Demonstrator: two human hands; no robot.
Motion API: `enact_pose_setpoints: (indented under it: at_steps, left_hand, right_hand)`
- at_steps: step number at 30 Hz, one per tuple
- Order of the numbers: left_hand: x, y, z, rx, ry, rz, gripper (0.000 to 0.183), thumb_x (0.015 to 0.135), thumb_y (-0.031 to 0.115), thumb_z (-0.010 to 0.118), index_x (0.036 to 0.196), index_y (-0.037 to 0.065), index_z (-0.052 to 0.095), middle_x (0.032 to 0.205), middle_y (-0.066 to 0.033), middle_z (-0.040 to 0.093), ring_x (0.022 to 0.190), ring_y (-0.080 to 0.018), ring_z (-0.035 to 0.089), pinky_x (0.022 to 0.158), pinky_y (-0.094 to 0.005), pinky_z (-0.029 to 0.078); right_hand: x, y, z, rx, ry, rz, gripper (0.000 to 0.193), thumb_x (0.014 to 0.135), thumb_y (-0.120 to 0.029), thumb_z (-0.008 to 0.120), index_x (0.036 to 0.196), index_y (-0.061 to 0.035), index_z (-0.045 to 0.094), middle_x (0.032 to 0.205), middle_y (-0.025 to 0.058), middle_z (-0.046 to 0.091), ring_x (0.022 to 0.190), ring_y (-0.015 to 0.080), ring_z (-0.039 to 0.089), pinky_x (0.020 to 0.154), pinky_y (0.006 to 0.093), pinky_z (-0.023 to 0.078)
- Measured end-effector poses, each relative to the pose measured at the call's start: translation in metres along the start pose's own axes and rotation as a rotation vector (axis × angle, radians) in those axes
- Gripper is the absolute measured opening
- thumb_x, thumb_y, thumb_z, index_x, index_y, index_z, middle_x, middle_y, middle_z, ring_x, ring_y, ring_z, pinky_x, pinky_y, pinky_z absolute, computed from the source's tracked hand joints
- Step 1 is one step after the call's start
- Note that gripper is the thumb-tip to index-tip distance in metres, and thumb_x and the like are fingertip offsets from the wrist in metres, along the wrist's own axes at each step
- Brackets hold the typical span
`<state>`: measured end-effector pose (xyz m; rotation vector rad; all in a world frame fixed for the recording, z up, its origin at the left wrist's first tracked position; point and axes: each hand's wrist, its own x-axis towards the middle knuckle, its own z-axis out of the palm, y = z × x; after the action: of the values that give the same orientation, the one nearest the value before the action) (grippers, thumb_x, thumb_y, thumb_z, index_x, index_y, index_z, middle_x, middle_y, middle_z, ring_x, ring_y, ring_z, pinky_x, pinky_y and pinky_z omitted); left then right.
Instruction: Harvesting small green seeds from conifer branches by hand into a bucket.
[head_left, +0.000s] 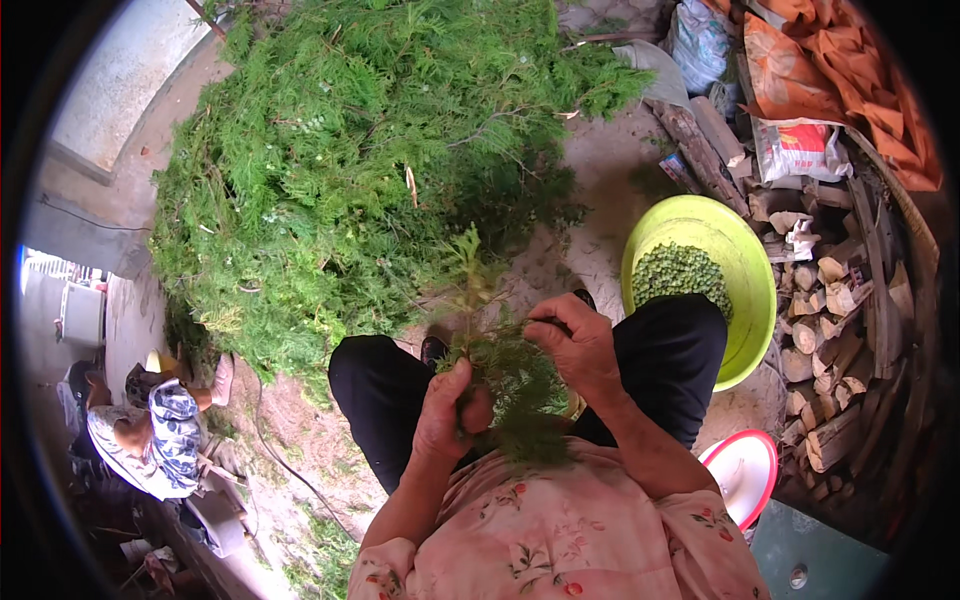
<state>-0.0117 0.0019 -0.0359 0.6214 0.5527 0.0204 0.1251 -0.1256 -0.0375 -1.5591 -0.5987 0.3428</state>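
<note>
We wear a pale pink cloth top (600,535) printed with small red flowers (573,589) and dark leafy sprigs (524,562), its short sleeves (708,522) leaving our forearms (655,440) uncovered. We have black cloth trousers (675,350) on, and dark shoes (432,349) show in part. Our left hand (447,410) and right hand (580,345) are bare.

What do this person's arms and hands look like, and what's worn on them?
The left hand and right hand are gloveless, with no watch visible. The forearms are bare below loose, pale pink sleeves printed with red flowers and green leaves.
</note>
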Motion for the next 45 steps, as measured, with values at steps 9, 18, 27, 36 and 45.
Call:
enact_pose_setpoints:
  at_steps: [9, 18, 27, 36, 45]
  left_hand:
    - [-0.001, -0.004, 0.011, 0.076, 0.091, -0.063, 0.041, 0.084, 0.043, 0.052, 0.080, 0.002, 0.054, 0.041, 0.0044, 0.029, 0.034, -0.0074, 0.023, 0.036, -0.0231, 0.018]
    - [-0.002, 0.003, -0.008, -0.062, -0.079, -0.026, 0.045, 0.079, 0.044, 0.060, 0.082, -0.001, 0.055, 0.045, 0.0022, 0.037, 0.035, -0.0079, 0.027, 0.036, -0.0229, 0.020]
    - [-0.006, 0.002, -0.002, -0.019, -0.088, -0.034, 0.049, 0.074, 0.045, 0.064, 0.086, -0.001, 0.055, 0.045, 0.0015, 0.038, 0.036, -0.0083, 0.029, 0.037, -0.0233, 0.020]
    - [-0.006, 0.000, -0.003, -0.026, -0.086, -0.068, 0.049, 0.075, 0.046, 0.062, 0.085, -0.001, 0.055, 0.044, 0.0009, 0.037, 0.036, -0.0098, 0.030, 0.038, -0.0243, 0.021]
    - [-0.007, 0.003, 0.004, -0.041, -0.102, -0.058, 0.047, 0.075, 0.046, 0.062, 0.084, 0.000, 0.055, 0.043, 0.0016, 0.036, 0.036, -0.0094, 0.029, 0.037, -0.0243, 0.021]
  right_hand:
    - [-0.002, 0.037, -0.014, 0.848, 0.268, 0.557, 0.006, 0.083, -0.008, 0.056, 0.086, -0.0033, 0.054, 0.074, 0.0063, 0.056, 0.057, 0.0104, 0.049, 0.047, 0.0211, 0.037]
    - [-0.004, -0.006, -0.011, 0.921, 0.076, 0.624, 0.011, 0.084, -0.015, 0.056, 0.085, -0.0044, 0.056, 0.068, 0.0033, 0.055, 0.054, 0.0082, 0.049, 0.044, 0.0193, 0.035]
    - [-0.015, -0.004, 0.003, 0.446, -0.263, 0.584, 0.021, 0.082, -0.017, 0.060, 0.097, -0.0027, 0.062, 0.060, -0.0042, 0.049, 0.046, 0.0027, 0.040, 0.040, 0.0183, 0.028]
    - [-0.011, 0.006, 0.003, 0.814, -0.141, 0.562, 0.028, 0.081, -0.013, 0.062, 0.106, -0.0044, 0.056, 0.070, -0.0040, 0.050, 0.053, 0.0034, 0.045, 0.043, 0.0159, 0.033]
    - [-0.013, 0.000, 0.000, 0.667, -0.196, 0.523, 0.020, 0.078, -0.009, 0.064, 0.095, -0.0012, 0.060, 0.068, -0.0017, 0.053, 0.054, 0.0043, 0.046, 0.045, 0.0180, 0.035]
